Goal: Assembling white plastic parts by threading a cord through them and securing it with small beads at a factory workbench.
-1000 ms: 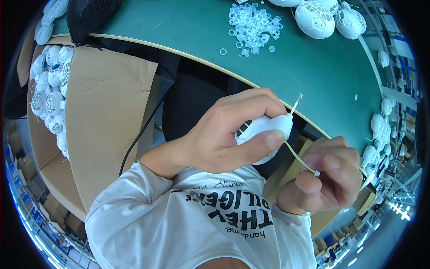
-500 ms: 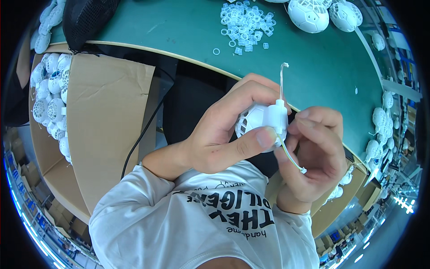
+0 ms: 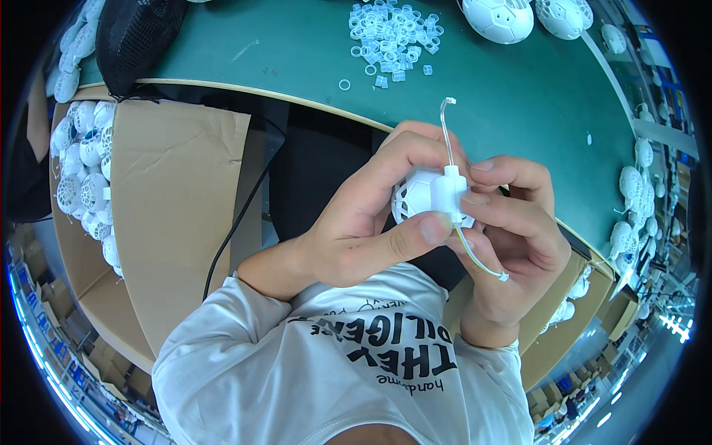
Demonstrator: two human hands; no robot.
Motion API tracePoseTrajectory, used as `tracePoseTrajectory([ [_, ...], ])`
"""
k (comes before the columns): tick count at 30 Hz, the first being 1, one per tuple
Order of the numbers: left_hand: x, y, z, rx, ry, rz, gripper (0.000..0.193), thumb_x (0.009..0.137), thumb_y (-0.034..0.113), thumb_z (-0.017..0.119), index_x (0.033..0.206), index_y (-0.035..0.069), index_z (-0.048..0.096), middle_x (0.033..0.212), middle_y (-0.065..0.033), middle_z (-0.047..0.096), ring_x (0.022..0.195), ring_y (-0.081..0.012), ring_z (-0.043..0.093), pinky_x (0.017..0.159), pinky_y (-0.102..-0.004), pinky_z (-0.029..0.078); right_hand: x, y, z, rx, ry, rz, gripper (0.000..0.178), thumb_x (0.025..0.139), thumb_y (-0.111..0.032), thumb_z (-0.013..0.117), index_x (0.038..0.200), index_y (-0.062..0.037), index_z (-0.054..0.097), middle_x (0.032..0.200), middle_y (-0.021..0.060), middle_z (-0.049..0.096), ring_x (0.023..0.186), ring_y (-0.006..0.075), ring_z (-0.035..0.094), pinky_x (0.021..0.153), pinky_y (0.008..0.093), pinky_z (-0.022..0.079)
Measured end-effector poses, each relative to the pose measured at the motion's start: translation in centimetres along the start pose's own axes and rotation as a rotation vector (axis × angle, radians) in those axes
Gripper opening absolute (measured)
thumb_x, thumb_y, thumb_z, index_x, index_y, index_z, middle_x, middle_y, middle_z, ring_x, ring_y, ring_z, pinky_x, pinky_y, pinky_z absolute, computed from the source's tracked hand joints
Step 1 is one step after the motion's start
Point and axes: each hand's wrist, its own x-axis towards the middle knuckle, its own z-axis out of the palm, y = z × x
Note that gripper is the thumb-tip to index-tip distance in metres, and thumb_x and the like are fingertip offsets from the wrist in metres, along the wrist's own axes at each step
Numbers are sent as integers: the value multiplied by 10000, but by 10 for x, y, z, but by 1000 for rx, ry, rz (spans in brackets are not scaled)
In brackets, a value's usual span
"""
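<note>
My left hand (image 3: 363,215) is closed around a rounded white plastic housing (image 3: 417,193) with a pattern of cut-out openings, its thumb pressed on the lower side. A smooth white tube-shaped part (image 3: 446,194) stands out on the housing's right side. From the top of that part rises a thin clear cable (image 3: 448,137) ending in a small white plug. Below hangs a short yellow-green and white wire (image 3: 475,256) with another small connector. My right hand (image 3: 519,230) pinches the housing from the right, index fingertip on the tube part and thumb beneath; the housing's underside is hidden.
A heap of small clear rings (image 3: 389,37) lies on the green table (image 3: 259,52). More white housings (image 3: 498,18) sit at the far right. On the left, a cardboard box (image 3: 178,170) holds many like them, near a black mesh bag (image 3: 139,44).
The right index finger has moved onto the tube part, where it was just beside it before. The housing has shifted slightly left, and the upper cable now leans left.
</note>
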Motion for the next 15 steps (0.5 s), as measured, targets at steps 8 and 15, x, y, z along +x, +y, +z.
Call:
tracePoseTrajectory([
  [8,0,-4,-4,26,-39,14,372,973,133,645,1283,6,482,1257,-122,468,1165,-212,464,1007,-343,377,0,-7,-3,-148,1,-26,289,707,104,788,987,48,749,1143,193,651,925,236,691,755,322,572],
  [15,-1,-13,-12,333,-111,155,477,979,289,612,1312,-11,449,1310,-205,437,1215,-288,490,1046,-437,400,-1,-6,4,-358,35,-204,395,600,132,765,980,30,749,1030,149,694,874,254,704,741,335,579],
])
